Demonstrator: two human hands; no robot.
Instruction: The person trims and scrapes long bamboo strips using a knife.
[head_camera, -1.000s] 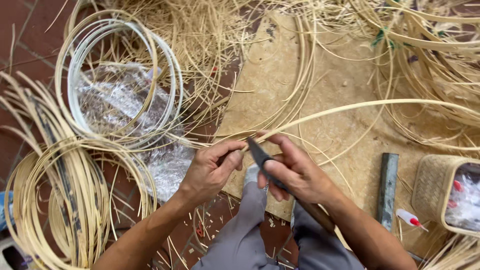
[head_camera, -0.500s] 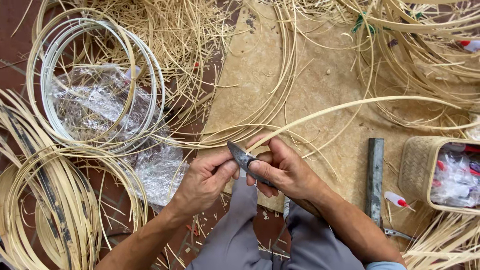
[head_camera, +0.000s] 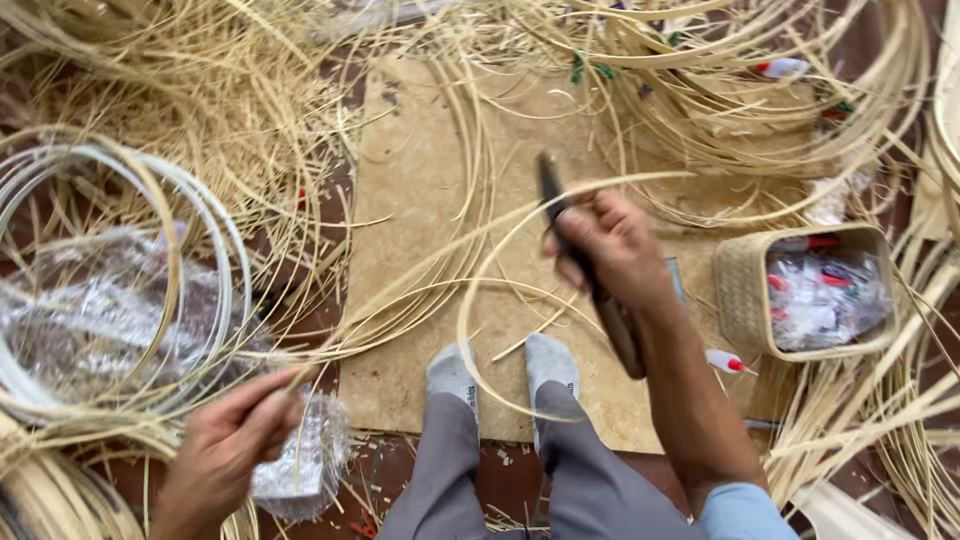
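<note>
Head view: both hands working one rattan strip.
Right hand (head_camera: 615, 250) is clenched around a dark knife (head_camera: 585, 270) at centre frame; left hand (head_camera: 225, 445), lower left, pinches the rattan strip (head_camera: 470, 240) arcing across the board (head_camera: 410, 190), small woven basket (head_camera: 745, 290) at right.

Woven basket (head_camera: 745, 290) of wrapped bits — white hoops (head_camera: 225, 235), crinkled plastic (head_camera: 90, 320).

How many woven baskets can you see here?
1. A small woven basket sits on the floor right of the right hand, holding plastic-wrapped items. Others may be hidden under the cane strips.
</note>
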